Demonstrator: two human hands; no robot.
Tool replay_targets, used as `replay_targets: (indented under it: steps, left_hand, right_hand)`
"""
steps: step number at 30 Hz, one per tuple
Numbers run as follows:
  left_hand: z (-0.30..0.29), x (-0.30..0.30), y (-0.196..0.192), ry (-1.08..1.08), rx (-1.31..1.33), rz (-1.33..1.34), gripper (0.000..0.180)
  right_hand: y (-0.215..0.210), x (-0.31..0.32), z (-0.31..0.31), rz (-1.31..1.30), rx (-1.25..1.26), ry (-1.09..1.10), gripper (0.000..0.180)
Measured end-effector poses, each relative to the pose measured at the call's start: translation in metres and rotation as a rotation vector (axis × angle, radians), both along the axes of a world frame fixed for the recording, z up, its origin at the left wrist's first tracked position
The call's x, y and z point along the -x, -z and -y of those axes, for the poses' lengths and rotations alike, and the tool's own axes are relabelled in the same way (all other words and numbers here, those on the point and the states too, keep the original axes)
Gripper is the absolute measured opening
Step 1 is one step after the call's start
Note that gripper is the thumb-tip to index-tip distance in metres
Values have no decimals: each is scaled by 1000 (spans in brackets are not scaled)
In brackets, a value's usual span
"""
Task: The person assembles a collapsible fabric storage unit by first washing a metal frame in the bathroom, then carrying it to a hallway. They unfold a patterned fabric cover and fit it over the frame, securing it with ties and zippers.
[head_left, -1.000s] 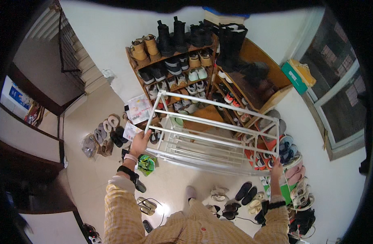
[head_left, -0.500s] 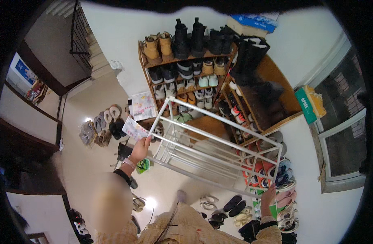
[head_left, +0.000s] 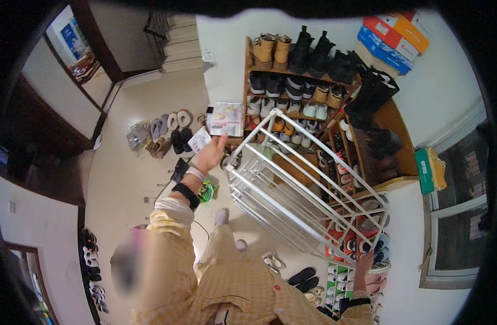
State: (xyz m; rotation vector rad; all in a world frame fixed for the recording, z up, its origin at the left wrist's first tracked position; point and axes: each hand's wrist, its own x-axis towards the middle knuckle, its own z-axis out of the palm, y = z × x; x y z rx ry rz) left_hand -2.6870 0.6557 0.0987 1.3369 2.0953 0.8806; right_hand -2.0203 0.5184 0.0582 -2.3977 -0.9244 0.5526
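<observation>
A white tubular rack frame (head_left: 292, 184) slants across the middle of the view, with several parallel bars and bare shelves. My right hand (head_left: 364, 264) is closed around its lower right corner. My left hand (head_left: 210, 155) is off the frame, just left of its upper left end, fingers stretched out and apart. Close to those fingers lies a printed leaflet (head_left: 199, 140). Just beyond it, a flat, colourfully printed box or booklet (head_left: 226, 119) rests against the wooden shoe shelf. Some of my left fingertips are hard to make out.
A wooden shoe shelf (head_left: 300, 70) full of boots and shoes stands at the wall, with a lower wooden cabinet (head_left: 389, 146) beside it. Slippers (head_left: 170, 123) lie on the left floor. Shoes on racks (head_left: 343, 284) line the right wall; a green shoebox (head_left: 423, 170) sits near the window.
My left hand has let go of the rack's left end and now sits apart from it. The frame tilts more steeply, still in my right hand. The whole view has swung left.
</observation>
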Motion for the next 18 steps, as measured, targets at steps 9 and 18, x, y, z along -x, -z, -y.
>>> replay_targets:
  steps: [9, 18]
  left_hand:
    - [133, 103, -104, 23, -285, 246, 22]
    - [223, 20, -308, 966, -1058, 586, 29]
  right_hand:
    - [28, -32, -5, 407, 72, -265, 45]
    - [8, -20, -5, 225, 24, 0, 62]
